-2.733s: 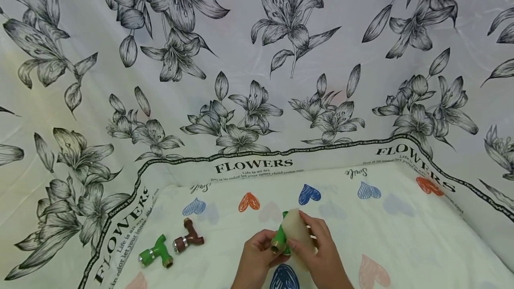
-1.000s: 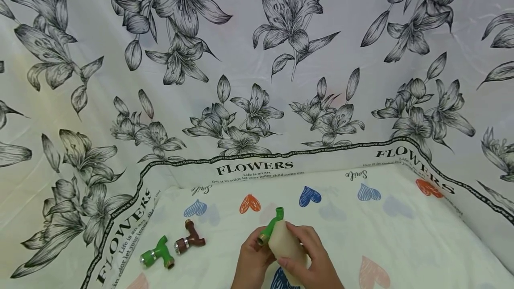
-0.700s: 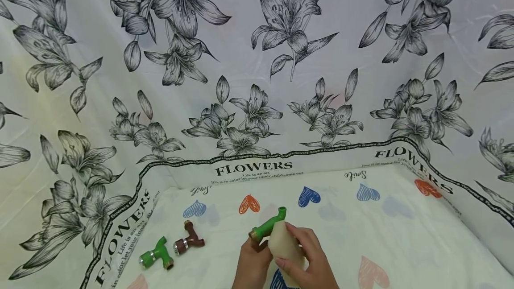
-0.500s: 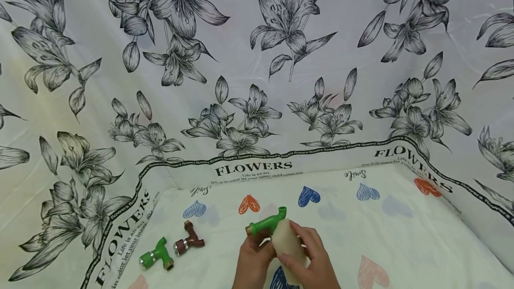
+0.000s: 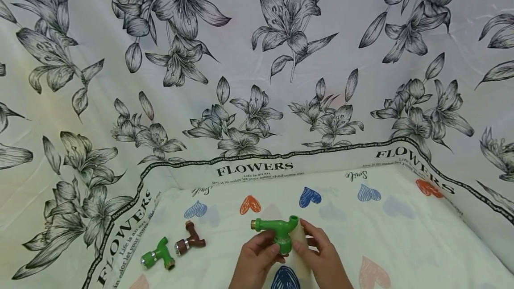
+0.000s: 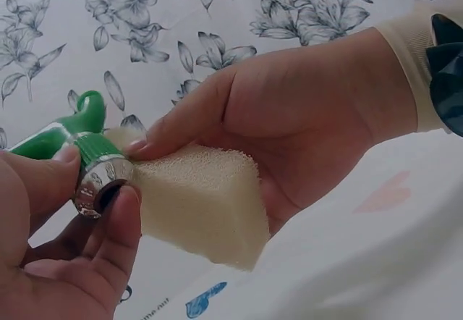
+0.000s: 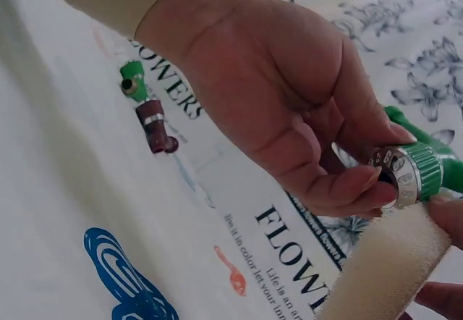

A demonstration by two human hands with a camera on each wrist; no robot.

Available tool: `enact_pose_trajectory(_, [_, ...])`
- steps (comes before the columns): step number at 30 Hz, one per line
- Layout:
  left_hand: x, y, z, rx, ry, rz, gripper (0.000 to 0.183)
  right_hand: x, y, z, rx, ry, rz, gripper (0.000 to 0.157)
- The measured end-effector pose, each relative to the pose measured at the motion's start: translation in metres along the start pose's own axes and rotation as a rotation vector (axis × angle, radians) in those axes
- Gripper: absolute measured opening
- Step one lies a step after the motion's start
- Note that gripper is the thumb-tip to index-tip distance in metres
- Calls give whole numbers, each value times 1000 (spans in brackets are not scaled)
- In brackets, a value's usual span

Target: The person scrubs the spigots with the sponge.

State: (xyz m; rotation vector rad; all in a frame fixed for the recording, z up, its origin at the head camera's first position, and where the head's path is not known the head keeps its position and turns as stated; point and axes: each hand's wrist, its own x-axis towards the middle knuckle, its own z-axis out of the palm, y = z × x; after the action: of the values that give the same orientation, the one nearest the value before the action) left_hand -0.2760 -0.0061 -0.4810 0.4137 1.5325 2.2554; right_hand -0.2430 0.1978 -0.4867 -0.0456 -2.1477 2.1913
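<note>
My left hand (image 5: 257, 255) pinches a green tap (image 5: 273, 225) by its ribbed knob, thumb and fingertips around the silvery ring at the knob's end. The tap lies sideways in the head view, its brass threaded inlet to the left and its spout bent up at the right. Behind and beside it, my right hand (image 5: 323, 255) grips a cream sponge block (image 6: 202, 204). In the left wrist view the right thumb presses on the sponge's top face and the sponge's near end is right at the knob. The right fingers behind the sponge are partly hidden.
Another green tap (image 5: 157, 253) and a brown tap (image 5: 190, 238) lie side by side on the white heart-printed cloth (image 5: 401, 235), left of the hands. A flower-printed curtain (image 5: 241, 57) rises behind and at both sides.
The held tap has turned from slanting behind the sponge to lying crosswise in front of it, knob towards me. The sponge has shifted right, behind the tap. The two taps on the cloth have stayed put.
</note>
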Motion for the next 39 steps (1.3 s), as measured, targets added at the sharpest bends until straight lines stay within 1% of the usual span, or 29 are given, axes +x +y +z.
enact_pose_trajectory(3, [-1,1,2,6,-32,-5,44,1,1,-3,25,-25,16,62])
enact_pose_trajectory(5, [-1,1,4,20,-24,0,45,1,2,-2,36,-43,16,61])
enact_pose_trajectory(7, [0,1,6,40,18,-7,46,0,2,-1,34,-54,8,61])
enact_pose_trajectory(9, [2,1,7,82,69,-5,46,-1,2,0,26,-58,-8,59])
enact_pose_trajectory(12, [6,1,7,136,162,-15,44,-4,1,3,-25,-53,-43,60])
enact_pose_trajectory(15, [10,1,5,156,226,-17,41,-8,-2,7,-71,-55,-79,60])
enact_pose_trajectory(18, [11,1,4,140,246,2,39,-10,-5,10,-82,-44,-115,59])
enact_pose_trajectory(21, [11,2,6,133,264,15,39,-11,-6,12,-74,-27,-131,58])
enact_pose_trajectory(25, [11,4,9,135,293,10,42,-9,-5,15,-106,-3,-137,60])
enact_pose_trajectory(28, [9,5,8,127,267,12,44,-9,-5,15,-114,2,-134,63])
enact_pose_trajectory(32, [7,7,6,133,198,6,46,-6,-3,10,-74,0,-77,63])
enact_pose_trajectory(36, [5,9,4,149,131,-21,43,-1,0,4,-46,5,-16,62])
enact_pose_trajectory(39, [2,10,4,151,96,-22,43,1,2,2,-32,-3,16,62])
